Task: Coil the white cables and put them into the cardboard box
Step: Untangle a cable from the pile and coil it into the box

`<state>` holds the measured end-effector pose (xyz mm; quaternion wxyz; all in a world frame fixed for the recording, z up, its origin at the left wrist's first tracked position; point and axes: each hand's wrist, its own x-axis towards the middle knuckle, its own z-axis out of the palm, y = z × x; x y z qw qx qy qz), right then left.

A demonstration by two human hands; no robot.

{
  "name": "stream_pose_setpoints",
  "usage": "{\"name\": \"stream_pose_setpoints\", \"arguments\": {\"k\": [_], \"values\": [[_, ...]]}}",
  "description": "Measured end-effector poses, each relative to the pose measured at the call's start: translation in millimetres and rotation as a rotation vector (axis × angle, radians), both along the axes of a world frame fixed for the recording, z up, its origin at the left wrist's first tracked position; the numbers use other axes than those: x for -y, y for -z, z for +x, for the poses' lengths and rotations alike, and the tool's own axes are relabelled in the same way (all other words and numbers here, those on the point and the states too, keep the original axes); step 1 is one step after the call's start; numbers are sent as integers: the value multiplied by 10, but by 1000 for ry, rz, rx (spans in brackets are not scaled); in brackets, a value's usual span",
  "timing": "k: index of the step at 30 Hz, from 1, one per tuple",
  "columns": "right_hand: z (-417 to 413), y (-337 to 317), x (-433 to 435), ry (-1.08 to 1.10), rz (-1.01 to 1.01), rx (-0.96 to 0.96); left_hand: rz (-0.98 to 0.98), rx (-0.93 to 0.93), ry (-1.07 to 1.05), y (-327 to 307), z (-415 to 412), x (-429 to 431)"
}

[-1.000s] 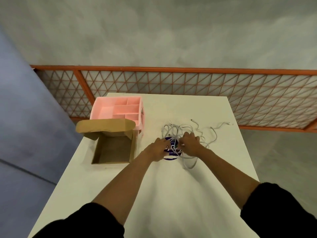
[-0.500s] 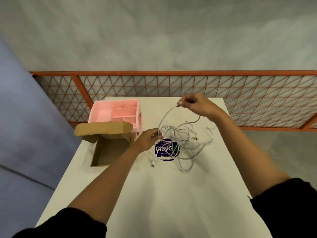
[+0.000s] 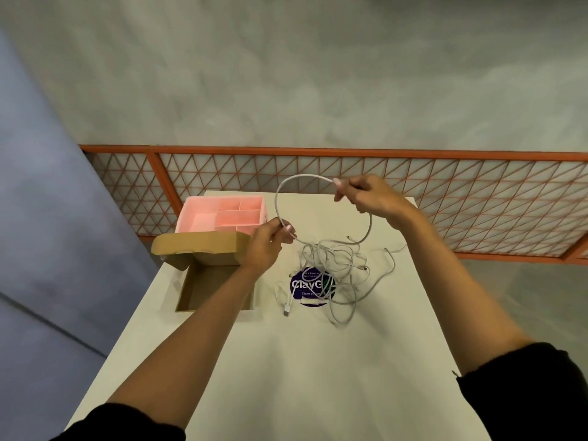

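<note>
A tangle of white cables (image 3: 337, 268) lies in the middle of the white table (image 3: 286, 377). One white cable (image 3: 281, 192) arcs up from the pile, held in the air between both hands. My left hand (image 3: 267, 241) pinches it low, just right of the cardboard box. My right hand (image 3: 366, 195) grips it higher, above the far part of the pile. The open cardboard box (image 3: 203, 291) sits at the table's left edge, its flap folded back; my left forearm hides part of its inside.
A pink compartment tray (image 3: 222, 214) stands behind the box at the far left. A round purple sticker (image 3: 305, 286) lies under the cables, and a USB plug (image 3: 287, 310) rests beside it. An orange mesh railing (image 3: 445, 198) runs behind the table.
Both hands rose from the pile. My right hand pulled one cable up and away; my left hand lifted too, so the cable now forms a raised arc between them.
</note>
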<state>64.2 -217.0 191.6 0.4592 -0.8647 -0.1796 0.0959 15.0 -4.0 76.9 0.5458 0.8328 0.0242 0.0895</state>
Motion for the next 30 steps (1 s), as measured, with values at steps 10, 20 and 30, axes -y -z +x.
{"name": "stream_pose_setpoints", "arguments": {"k": [10, 20, 30], "values": [[-140, 33, -31, -69, 347, -241, 30, 31, 77, -416, -6, 150], [-144, -215, -340, 106, 850, -591, 102, -561, 348, 4, -432, 295], [-125, 122, -151, 362, 234, -140, -246, -363, 155, -304, -531, 120]]}}
